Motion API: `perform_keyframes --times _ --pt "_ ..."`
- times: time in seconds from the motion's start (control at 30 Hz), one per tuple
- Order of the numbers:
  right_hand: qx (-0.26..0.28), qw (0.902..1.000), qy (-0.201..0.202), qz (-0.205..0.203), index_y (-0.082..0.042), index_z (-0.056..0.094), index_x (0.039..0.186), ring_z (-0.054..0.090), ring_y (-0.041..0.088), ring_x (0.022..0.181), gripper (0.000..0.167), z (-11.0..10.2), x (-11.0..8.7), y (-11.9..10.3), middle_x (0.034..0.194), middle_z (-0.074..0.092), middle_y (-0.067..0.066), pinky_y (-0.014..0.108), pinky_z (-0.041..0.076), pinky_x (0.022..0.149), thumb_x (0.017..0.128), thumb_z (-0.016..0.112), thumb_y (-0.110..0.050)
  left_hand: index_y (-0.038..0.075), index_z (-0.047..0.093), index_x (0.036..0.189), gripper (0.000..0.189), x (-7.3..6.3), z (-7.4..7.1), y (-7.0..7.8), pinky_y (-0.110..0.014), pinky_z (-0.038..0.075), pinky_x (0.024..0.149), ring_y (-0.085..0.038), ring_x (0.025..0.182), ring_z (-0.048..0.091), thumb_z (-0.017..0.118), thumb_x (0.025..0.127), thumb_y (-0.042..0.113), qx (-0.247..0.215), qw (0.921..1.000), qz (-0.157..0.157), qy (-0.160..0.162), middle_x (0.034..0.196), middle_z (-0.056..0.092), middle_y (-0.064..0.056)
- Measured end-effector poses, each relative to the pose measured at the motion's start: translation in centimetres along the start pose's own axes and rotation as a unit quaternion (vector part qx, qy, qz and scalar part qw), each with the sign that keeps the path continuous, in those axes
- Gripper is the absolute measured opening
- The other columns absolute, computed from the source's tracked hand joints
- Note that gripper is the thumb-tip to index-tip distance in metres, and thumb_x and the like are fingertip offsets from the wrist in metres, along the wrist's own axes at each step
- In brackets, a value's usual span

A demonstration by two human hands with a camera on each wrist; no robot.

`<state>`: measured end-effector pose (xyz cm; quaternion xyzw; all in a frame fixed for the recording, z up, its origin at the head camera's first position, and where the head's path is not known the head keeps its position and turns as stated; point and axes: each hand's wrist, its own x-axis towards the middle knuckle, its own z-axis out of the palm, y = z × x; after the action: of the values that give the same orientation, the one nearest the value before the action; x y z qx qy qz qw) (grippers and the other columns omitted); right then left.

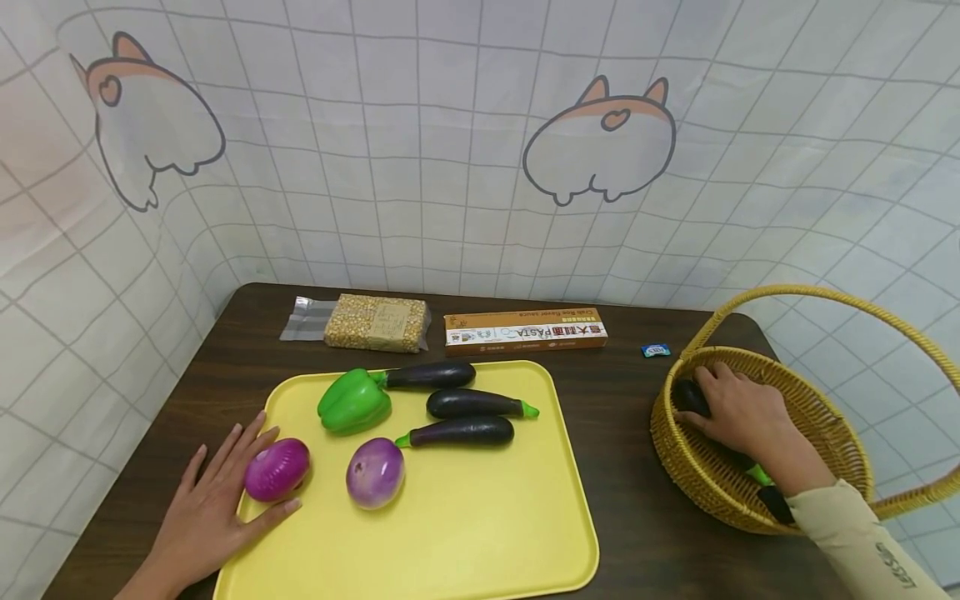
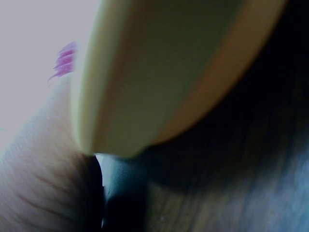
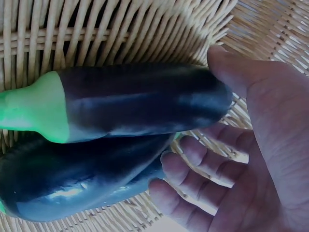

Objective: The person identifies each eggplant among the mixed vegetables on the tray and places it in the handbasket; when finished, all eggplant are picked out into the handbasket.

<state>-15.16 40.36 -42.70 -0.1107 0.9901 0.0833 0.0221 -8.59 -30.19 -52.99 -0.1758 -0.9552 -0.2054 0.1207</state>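
In the head view my left hand (image 1: pixel 213 500) rests at the left edge of the yellow tray (image 1: pixel 480 533), fingers spread and straight around the purple onion (image 1: pixel 277 469). My right hand (image 1: pixel 742 408) reaches into the wicker basket (image 1: pixel 693 475). There, in the right wrist view, its thumb lies at the rounded end of an eggplant (image 3: pixel 145 99), and the loosely bent fingers stay beside it. A second eggplant (image 3: pixel 72 179) lies below that one. On the tray are a green bell pepper (image 1: pixel 354 402), a round purple eggplant (image 1: pixel 375 473) and three long eggplants (image 1: pixel 461 431).
Behind the tray lie a vacuum bag of corn kernels (image 1: pixel 377 322) and a pasta box (image 1: pixel 525 329). A small blue packet (image 1: pixel 656 350) sits left of the basket. The tall basket handle (image 1: pixel 862 300) arches over the right side. A curtain (image 1: pixel 450 167) hangs behind the dark table.
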Motion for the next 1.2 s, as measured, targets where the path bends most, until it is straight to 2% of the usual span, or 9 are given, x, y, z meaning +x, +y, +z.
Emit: perform_keyframes --times 0.23,0.43,0.6,0.7,0.8,0.97,1.2 --pt "0.007 1.0000 -0.003 -0.003 0.003 0.057 0.127 0.066 0.035 0.078 0.069 -0.9 0.0 -0.3 0.109 0.061 0.025 0.048 0.050 0.047 0.092 0.081 -0.051 0.017 0.041 0.163 0.097 0.1 -0.2 0.1 -0.057 -0.005 0.125 -0.035 0.159 0.017 0.083 0.085 0.055 -0.004 1.0000 0.000 0.000 0.175 0.022 -0.005" --pt "0.017 0.9999 0.000 0.002 0.001 0.057 0.129 0.066 0.035 0.079 0.063 -2.8 -0.1 -1.0 0.117 0.062 0.028 0.046 0.049 0.045 0.095 0.077 -0.049 0.017 0.041 0.163 0.097 0.1 -0.2 0.2 -0.057 -0.005 0.126 -0.035 0.159 0.017 0.083 0.084 0.055 -0.006 1.0000 0.001 0.002 0.175 0.022 -0.004" --pt "0.017 0.9988 0.044 -0.014 -0.001 0.059 0.127 0.069 0.036 0.082 0.050 -4.2 -0.2 -2.2 0.118 0.065 0.026 0.046 0.049 0.045 0.099 0.075 -0.040 0.018 0.041 0.163 0.097 0.0 -0.2 0.1 -0.057 -0.005 0.126 -0.036 0.159 0.018 0.083 0.084 0.055 -0.007 1.0000 0.001 0.004 0.175 0.023 -0.004" --pt "0.018 0.9968 0.073 -0.029 -0.003 0.060 0.121 0.068 0.033 0.079 0.034 -4.8 -0.4 -3.0 0.111 0.066 0.022 0.043 0.047 0.043 0.101 0.072 -0.029 0.018 0.041 0.163 0.097 0.1 -0.2 0.1 -0.057 -0.004 0.126 -0.036 0.159 0.018 0.083 0.084 0.055 -0.007 1.0000 0.001 0.005 0.175 0.023 -0.004" --pt "0.019 0.9941 0.098 -0.042 -0.004 0.060 0.116 0.064 0.028 0.072 0.025 -5.2 -0.5 -3.6 0.100 0.063 0.015 0.039 0.043 0.042 0.102 0.069 -0.022 0.018 0.041 0.163 0.097 0.1 -0.2 0.1 -0.056 -0.004 0.126 -0.036 0.159 0.018 0.083 0.084 0.055 -0.006 1.0000 0.002 0.005 0.175 0.023 -0.004" --pt "0.010 0.9885 0.136 -0.066 -0.001 0.060 0.116 0.060 0.026 0.067 0.032 -5.7 -0.3 -5.0 0.094 0.059 0.013 0.036 0.041 0.040 0.099 0.073 -0.025 0.018 0.041 0.163 0.097 0.0 -0.2 0.1 -0.056 -0.004 0.126 -0.035 0.159 0.018 0.083 0.084 0.055 -0.003 1.0000 0.003 0.005 0.175 0.022 -0.004" --pt "-0.001 0.9842 0.152 -0.091 -0.002 0.063 0.117 0.061 0.024 0.068 0.036 -6.1 0.1 -8.1 0.097 0.061 0.012 0.033 0.045 0.044 0.098 0.076 -0.029 0.017 0.041 0.163 0.097 0.0 -0.1 0.1 -0.056 -0.004 0.126 -0.035 0.159 0.018 0.083 0.084 0.056 0.001 1.0000 0.006 0.006 0.175 0.023 -0.004"
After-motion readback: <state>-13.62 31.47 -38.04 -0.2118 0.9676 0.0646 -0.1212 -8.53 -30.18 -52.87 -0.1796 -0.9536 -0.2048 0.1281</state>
